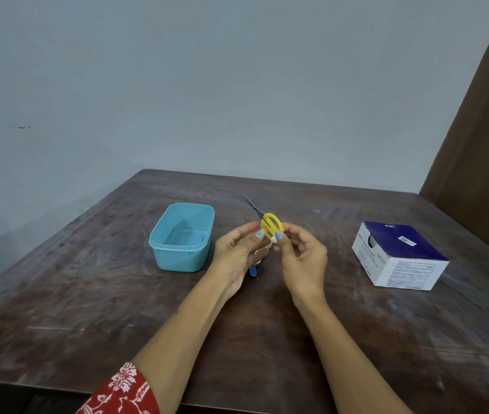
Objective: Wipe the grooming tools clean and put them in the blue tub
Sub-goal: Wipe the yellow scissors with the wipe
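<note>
Nearest, at 7 o'clock along the lower edge, a red sleeve with white floral print [123, 389] covers the left upper forearm; both bare forearms run up toward the middle of the dark wooden tabletop [58, 309].

At centre, the left hand [235, 255] and right hand [303, 258] meet over the tabletop. Both pinch a small white piece, apparently a wipe or its packet [272, 242], between thumb and fingertips. The left grip is partly closed, palm turned inward, thumb and forefinger on the white piece; a further scrap of white packet shows against its palm. The right grip is curled, thumb and forefinger nipping the same piece, remaining fingers loosely bent. Which hand bears the load cannot be told.

Below the left hand, at 6 o'clock of it, a blue handle end [253, 271] protrudes; the rest of that tool is hidden.

Just beyond the fingertips, at 12 o'clock, yellow-handled scissors [270, 223] lie on the tabletop, blades pointing away toward 11 o'clock. Whether the fingers touch the yellow loops cannot be told.

At 9 o'clock of the hands stands the blue tub [159, 249], open, near but apart from the left hand.

At 3 o'clock, well apart, sits a white and dark blue carton [401, 258].

Beyond, a pale grey-blue wall [207, 85].
</note>
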A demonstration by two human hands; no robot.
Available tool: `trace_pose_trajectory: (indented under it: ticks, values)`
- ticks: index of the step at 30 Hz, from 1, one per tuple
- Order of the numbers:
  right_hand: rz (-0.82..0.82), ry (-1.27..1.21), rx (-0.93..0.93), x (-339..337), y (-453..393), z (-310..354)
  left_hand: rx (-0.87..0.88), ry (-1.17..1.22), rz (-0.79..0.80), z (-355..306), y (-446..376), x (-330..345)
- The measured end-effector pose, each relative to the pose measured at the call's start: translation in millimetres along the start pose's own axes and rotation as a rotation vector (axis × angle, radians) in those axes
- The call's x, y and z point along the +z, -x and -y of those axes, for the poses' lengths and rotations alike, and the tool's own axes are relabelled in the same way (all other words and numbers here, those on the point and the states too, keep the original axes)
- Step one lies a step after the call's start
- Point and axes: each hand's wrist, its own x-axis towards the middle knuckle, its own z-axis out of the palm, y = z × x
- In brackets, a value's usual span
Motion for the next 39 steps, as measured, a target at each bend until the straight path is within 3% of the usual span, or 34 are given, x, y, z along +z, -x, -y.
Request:
trace_pose_trajectory:
  ticks: [6, 11, 16, 22, 31, 39]
  values:
    - [0.075, -0.161, 0.105, 0, 2, 10, 0.035, 0.068, -0.013, -3, 0, -2]
    - [-0.034, -0.179, 0.181, -3, 1, 9, 0.071, 0.099, -0.060, -4, -1, -4]
    - [-0.162, -0.236, 0.285, -6, -3, 7, 0.086, -0.034, -0.074, -1, 0, -2]
    - [-0.280, -0.107, 0.068, -7, -2, 14, 0.108, -0.122, -0.044, 2, 2, 2]
    - [-0.146, 0.332, -0.370, -3, 6, 6, 0.081, -0.156, -0.002, 3, 5, 3]
    - [-0.099, 0.287, -0.299, -5, 6, 2, 0.086, -0.157, 0.010, 3, 6, 2]
